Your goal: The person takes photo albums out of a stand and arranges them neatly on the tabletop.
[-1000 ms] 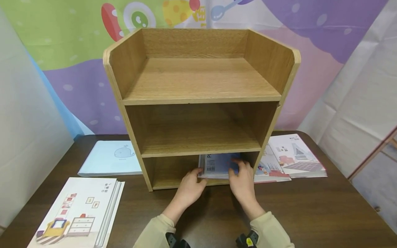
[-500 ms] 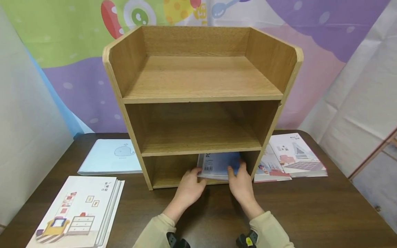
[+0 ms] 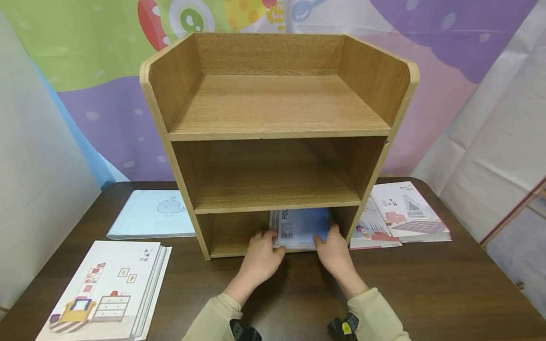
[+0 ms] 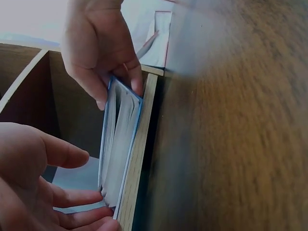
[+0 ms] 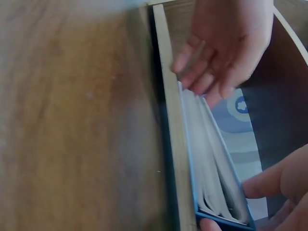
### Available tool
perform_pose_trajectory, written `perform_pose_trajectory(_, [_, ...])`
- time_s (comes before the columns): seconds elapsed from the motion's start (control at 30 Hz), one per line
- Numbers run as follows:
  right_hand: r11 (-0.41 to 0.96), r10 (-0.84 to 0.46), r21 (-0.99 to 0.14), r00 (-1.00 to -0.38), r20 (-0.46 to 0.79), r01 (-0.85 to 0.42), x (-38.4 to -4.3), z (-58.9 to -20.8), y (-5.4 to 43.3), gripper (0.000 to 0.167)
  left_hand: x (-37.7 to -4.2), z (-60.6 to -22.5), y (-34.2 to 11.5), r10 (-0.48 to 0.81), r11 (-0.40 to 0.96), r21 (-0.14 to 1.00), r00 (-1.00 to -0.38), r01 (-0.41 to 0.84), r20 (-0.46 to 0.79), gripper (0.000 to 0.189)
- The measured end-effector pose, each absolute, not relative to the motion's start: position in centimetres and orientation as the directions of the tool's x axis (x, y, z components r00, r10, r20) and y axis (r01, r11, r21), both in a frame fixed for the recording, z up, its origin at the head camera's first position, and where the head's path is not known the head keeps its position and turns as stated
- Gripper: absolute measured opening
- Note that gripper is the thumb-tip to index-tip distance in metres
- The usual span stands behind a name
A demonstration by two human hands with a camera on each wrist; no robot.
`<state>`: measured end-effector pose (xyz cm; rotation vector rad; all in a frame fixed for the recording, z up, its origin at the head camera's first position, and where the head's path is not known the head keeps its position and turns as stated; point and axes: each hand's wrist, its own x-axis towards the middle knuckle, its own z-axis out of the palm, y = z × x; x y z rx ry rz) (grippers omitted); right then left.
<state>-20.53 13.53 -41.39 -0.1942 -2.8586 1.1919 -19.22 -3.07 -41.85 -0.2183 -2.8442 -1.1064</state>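
Observation:
A blue book point(image 3: 304, 227) with a barcode on a pale strip lies flat in the lowest compartment of the wooden shelf point(image 3: 279, 208), right of its middle. Its page edges face me, close along the compartment's front edge. My right hand point(image 3: 335, 254) pinches the right front corner; in the right wrist view one finger lies on the cover and a fingertip point(image 5: 209, 224) sits at the spine. At the book's left end is my left hand point(image 3: 259, 261), its fingers point(image 4: 79, 198) extended and touching that end, with the thumb apart from the cover.
White illustrated books point(image 3: 100, 289) are stacked at front left on the dark table point(image 3: 426, 289). Behind them lies a pale blue whale-print book point(image 3: 147, 215). More illustrated books point(image 3: 409, 208) lie right of the shelf. A patterned cloth point(image 3: 115, 118) hangs behind.
The blue book has slid slightly forward and left, its front edge now straighter. My right fingers have moved from over its cover to its right side. The left hand stays at the left end.

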Motion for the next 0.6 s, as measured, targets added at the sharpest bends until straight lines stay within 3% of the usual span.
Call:
perform_pose_trajectory(0.33, [0.718, 0.096, -0.69, -0.995, -0.028, 0.089, -20.4, -40.9, 14.0, 0.063, -19.3, -42.1, -3.2, 0.064, 0.736, 0.662, -0.988, 0.143, 0.142, 0.034])
perform_pose_trajectory(0.6, [0.725, 0.043, -0.682, -0.994, -0.097, 0.098, -20.2, -40.3, 14.5, 0.064, -19.4, -42.3, -3.1, 0.048, 0.726, 0.677, -0.99, 0.124, 0.13, 0.042])
